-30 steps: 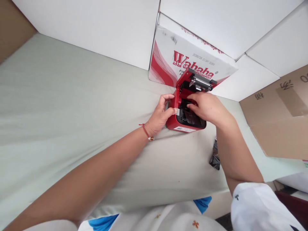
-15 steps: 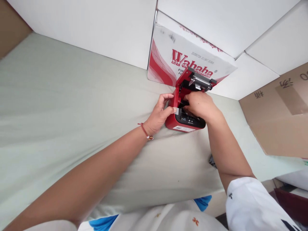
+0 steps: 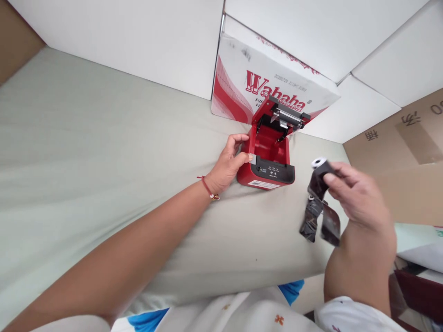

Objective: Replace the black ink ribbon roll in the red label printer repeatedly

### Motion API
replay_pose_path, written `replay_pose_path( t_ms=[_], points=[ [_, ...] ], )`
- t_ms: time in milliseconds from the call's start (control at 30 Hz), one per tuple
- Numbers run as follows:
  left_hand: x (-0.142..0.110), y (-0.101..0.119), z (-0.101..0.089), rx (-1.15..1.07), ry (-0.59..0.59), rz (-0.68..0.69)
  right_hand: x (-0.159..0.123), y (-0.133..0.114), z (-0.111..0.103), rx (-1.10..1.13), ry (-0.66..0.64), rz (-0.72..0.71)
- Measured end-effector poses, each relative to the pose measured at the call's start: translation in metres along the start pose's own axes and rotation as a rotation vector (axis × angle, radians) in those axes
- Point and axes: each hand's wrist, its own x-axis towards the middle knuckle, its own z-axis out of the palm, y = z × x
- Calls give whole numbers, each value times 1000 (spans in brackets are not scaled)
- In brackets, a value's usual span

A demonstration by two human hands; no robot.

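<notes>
A small red printer [image 3: 245,173] stands on the cloth with its black-edged lid [image 3: 287,115] raised and its red inner bay exposed. My left hand [image 3: 230,163] grips the printer's left side, thumb on the grey tab at its top edge and fingers against the outer wall. To the right of it, my right hand [image 3: 356,191] pinches a small black roll [image 3: 320,179] with a white core, held above the cloth. A loose dark strip [image 3: 331,225] hangs down from that roll. Just below lies another crumpled black roll [image 3: 310,220], partly behind the held one.
A white and red Wahaha carton [image 3: 273,78] stands right behind the printer. White boxes [image 3: 138,41] line the back. A brown cardboard box [image 3: 401,157] is at the right, and pale green cloth [image 3: 104,138] covers the table.
My right hand has come out of the printer's bay and swung right and towards me, bringing the black roll with it. My left hand keeps its hold on the printer.
</notes>
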Motion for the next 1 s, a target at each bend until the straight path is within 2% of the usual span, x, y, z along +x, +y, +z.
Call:
replay_pose_path(
  t_ms=[100,167,233,333,400,533,633,733,833,933,1000],
  points=[
    [1,0,-1,0,-1,0,-14,28,3,-108,-200,150],
    [1,1,-2,-4,-10,-1,-22,44,8,-161,-252,204],
    [1,2,-2,-16,-18,-4,-30,58,5,-216,-172,211],
    [1,3,-3,-37,-19,-12,-39,83,-12,-425,90,165],
    [1,2,-3,-32,-25,-5,-43,101,-25,-584,211,116],
    [1,1,-3,8,-39,10,-45,133,-32,-640,242,64],
    [1,1,-4,14,-40,13,-41,141,-25,-638,258,57],
    [1,1,-4,4,-32,7,-38,121,-27,-623,222,73],
    [1,2,-3,-8,-26,-10,-42,70,-42,-526,98,89],
    [0,4,-1,-22,-13,-20,-44,8,-55,-424,6,-65],
    [0,5,0,-27,-9,-26,-35,-24,-51,-372,-45,-182]
  ],
)
